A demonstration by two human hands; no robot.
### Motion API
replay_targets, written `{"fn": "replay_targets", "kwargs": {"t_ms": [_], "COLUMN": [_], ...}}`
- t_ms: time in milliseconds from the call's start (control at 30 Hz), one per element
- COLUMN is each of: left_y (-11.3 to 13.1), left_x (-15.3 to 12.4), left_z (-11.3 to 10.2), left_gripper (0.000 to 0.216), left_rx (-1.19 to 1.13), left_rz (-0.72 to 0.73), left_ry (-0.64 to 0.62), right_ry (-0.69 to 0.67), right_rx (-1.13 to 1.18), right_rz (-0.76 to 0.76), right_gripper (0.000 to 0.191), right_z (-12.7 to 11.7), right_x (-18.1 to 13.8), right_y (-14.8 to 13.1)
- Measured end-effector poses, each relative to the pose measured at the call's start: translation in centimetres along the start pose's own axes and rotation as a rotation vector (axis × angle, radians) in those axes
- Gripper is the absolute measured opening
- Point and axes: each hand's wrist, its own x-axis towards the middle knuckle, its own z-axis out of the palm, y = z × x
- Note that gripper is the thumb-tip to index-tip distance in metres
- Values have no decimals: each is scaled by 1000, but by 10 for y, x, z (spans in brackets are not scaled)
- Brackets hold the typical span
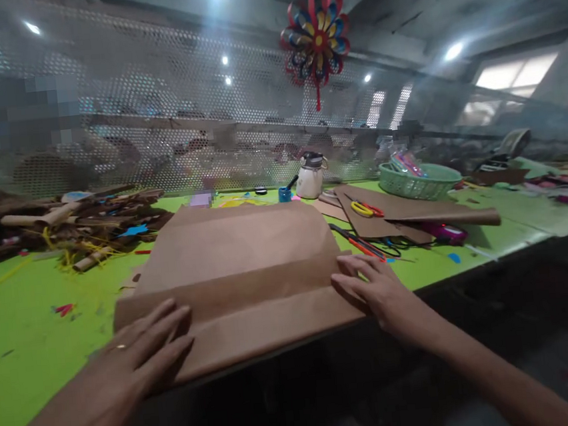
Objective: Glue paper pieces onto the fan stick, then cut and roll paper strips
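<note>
A large sheet of brown kraft paper [246,240] lies at the front edge of the green table, with a raised crease running across its near part. On the left end of the paper rests my left hand [148,343], fingers stretched out and a ring on one finger. My right hand [371,285] touches the paper's right end beside the crease, its fingers extended and slightly bent. Neither hand is closed around anything. Just beyond my right hand are orange-handled scissors [367,245] and, farther back, yellow-and-red-handled scissors [364,210].
Brown paper scraps and rolls [63,214] pile up at the left. Behind the sheet stand a white jug [309,177] and a blue pot [285,194]. A green basket [419,183] and more brown paper [414,210] are at the right. A colourful paper flower [318,41] hangs before the perforated screen.
</note>
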Motion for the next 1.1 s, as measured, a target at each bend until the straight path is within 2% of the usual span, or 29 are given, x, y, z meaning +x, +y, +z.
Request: {"fn": "replay_targets", "kwargs": {"t_ms": [100,233,333,400,467,533,633,800,867,967,1033,1100], "left_y": [19,67,101,113,118,119,116,116,116,116,116,117], "left_x": [16,40,56,63,67,67,64,60,60,59,59,58], "left_z": [-6,-20,-13,0,15,28,39,42,41,38,36,34], "left_gripper": [41,30,30,29,32,39,51,60,60,60,60,61], "left_rx": [-21,116,187,133,66,46,64,83,99,108,100,89], "left_rz": [115,92,136,232,348,394,337,312,322,318,307,298], "left_ry": [-116,-270,-252,-180,-117,-104,-154,-211,-212,-210,-221,-239], "right_ry": [-165,-228,-238,-232,-218,-214,-186,-128,-62,89,110,96], "right_rx": [40,96,105,113,123,126,108,136,149,116,76,52], "right_rz": [-137,-169,-171,-179,-185,-174,-122,-127,-115,-27,-24,-67], "right_gripper": [64,59,48,43,43,43,37,27,26,27,32,39], "right_z": [-7,-12,-15,-16,-16,-14,-10,-14,-17,-20,-17,-12], "right_x": [9,16,19,20,22,23,22,34,54,105,149,192], "right_y": [2,5,3,2,3,1,-11,-36,-25,9,29,36]}}
